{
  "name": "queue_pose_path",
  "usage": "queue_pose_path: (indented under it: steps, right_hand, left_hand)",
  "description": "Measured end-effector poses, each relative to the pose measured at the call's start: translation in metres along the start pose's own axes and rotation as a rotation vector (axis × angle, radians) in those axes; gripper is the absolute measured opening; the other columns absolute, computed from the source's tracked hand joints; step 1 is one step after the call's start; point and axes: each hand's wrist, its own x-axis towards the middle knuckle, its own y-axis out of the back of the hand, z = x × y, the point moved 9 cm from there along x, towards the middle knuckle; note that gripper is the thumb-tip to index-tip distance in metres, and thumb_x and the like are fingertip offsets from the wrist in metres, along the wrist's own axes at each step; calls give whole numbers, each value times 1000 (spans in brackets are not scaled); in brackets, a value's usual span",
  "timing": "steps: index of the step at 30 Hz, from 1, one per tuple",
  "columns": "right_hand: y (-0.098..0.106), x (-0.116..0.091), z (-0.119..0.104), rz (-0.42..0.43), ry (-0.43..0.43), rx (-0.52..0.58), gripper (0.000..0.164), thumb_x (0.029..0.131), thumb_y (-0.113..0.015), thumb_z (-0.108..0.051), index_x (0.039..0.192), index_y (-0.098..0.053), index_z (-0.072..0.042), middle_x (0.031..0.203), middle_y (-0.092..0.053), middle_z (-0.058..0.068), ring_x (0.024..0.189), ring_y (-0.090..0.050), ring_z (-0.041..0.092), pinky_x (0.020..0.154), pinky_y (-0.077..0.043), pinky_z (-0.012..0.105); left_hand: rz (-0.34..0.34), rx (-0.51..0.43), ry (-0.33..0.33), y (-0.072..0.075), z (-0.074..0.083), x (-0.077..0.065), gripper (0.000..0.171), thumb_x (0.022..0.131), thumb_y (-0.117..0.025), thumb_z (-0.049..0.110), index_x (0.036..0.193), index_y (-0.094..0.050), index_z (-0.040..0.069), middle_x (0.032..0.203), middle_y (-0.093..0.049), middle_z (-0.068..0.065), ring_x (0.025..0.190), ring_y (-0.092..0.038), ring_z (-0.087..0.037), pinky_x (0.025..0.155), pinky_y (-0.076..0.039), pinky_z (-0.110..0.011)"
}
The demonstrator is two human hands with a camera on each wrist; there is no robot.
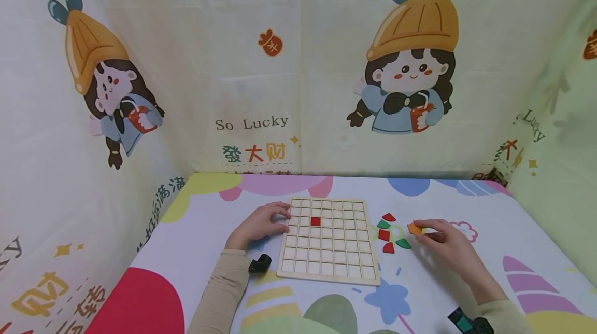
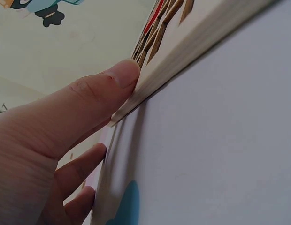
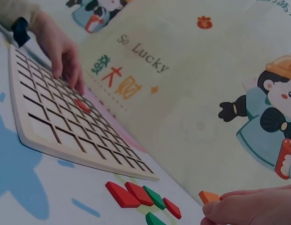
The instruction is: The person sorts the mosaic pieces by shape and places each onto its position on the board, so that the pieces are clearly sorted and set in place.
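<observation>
A square wooden grid board (image 1: 328, 277) lies on the table, with a red square tile (image 1: 315, 221) in one of its upper cells. At the board's left edge is my left hand (image 1: 261, 224), thumb touching the rim in the left wrist view, its other fingers loosely bent. To the right of the board, my right hand (image 1: 443, 243) pinches a small orange piece (image 1: 413, 228) between thumb and fingers. The piece's full outline is partly hidden by the fingertips. Between board and right hand lie several loose pieces, among them a red square (image 1: 384, 235) and a green rounded piece (image 1: 403, 243).
The table (image 1: 214, 292) is covered with a white cloth of colourful prints. Behind it and at both sides hangs a pale printed curtain (image 1: 326, 90). Each wrist carries a small black camera, the left one (image 1: 260, 263) close to the board's left side.
</observation>
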Motion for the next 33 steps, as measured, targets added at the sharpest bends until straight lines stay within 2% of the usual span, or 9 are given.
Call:
queue_pose_path:
  steps: [2, 4, 9, 12, 18, 26, 33]
  right_hand:
    - [-2, -1, -3, -4, -11, 6, 47, 92, -68, -35, 132, -61, -11, 129, -56, 16, 110, -60, 38, 84, -57, 34]
    - [-3, -1, -6, -5, -11, 8, 47, 92, -68, -35, 132, -61, -11, 129, -57, 15, 111, -59, 37, 85, -57, 38]
    - [-3, 0, -19, 13, 38, 4, 43, 92, -69, -29, 129, -63, -10, 125, -58, 15, 109, -60, 35, 79, -49, 16]
    - [-3, 1, -26, 24, 70, 13, 42, 92, -70, -27, 129, -63, -9, 125, -59, 15, 109, -60, 35, 77, -46, 9]
    - [-6, 4, -39, 19, 86, 35, 41, 93, -69, -25, 130, -62, -9, 125, -59, 14, 105, -63, 33, 76, -49, 13]
    - [-8, 10, -57, 28, 138, 9, 38, 91, -71, -21, 127, -64, -10, 123, -60, 11, 102, -66, 31, 75, -52, 18]
    - [-13, 18, -71, 11, 179, 32, 36, 91, -71, -15, 126, -64, -10, 123, -61, 11, 97, -66, 28, 74, -53, 17]
  left_hand:
    - [0, 3, -1, 0, 0, 0, 28, 84, -78, 23, 109, -72, 13, 140, -55, -3, 138, -40, -25, 114, -31, -44]
    - [3, 4, -2, 0, -1, 0, 28, 84, -78, 23, 109, -72, 13, 140, -55, -3, 138, -39, -25, 114, -31, -44]
    - [9, -1, -4, -1, -2, 0, 28, 83, -79, 23, 109, -72, 13, 140, -55, -3, 139, -39, -25, 115, -30, -45]
    - [11, -5, -11, 0, -1, 0, 28, 83, -79, 23, 109, -72, 13, 140, -55, -3, 139, -39, -25, 114, -30, -45]
    - [10, 0, -11, 0, -1, -1, 28, 83, -79, 23, 109, -72, 14, 140, -55, -2, 139, -38, -25, 115, -30, -45]
    - [10, 3, -3, 0, -2, -1, 28, 83, -79, 23, 109, -72, 14, 140, -55, -1, 139, -38, -23, 115, -30, -43]
    - [10, 12, -3, 0, -2, 0, 28, 83, -79, 25, 108, -72, 16, 140, -55, 0, 139, -39, -23, 115, -30, -43]
